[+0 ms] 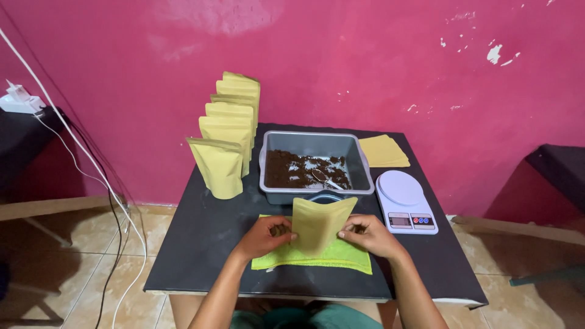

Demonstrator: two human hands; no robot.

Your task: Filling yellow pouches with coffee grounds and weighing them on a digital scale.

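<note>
At the far left of the black table (201,244) we have a row of standing kraft pouches (226,140), so we keep our elbows in to avoid toppling them. Our left hand (265,236) is curled around the left edge of the one kraft pouch in hand (318,222), which we hold upright above the yellow-green cloth (341,259), just in front of the grey tub (317,161). We judge the step to be spreading this pouch's mouth, so we should pinch near the top with light, even pressure and pull the sides apart without creasing the walls. The tub holds dark brown grounds (298,167) and a spoon (323,178), directly behind the pouch. Our right hand (370,234) grips the pouch's right edge. Further right sit the white scale (405,201) and flat pouches (384,150).
</note>
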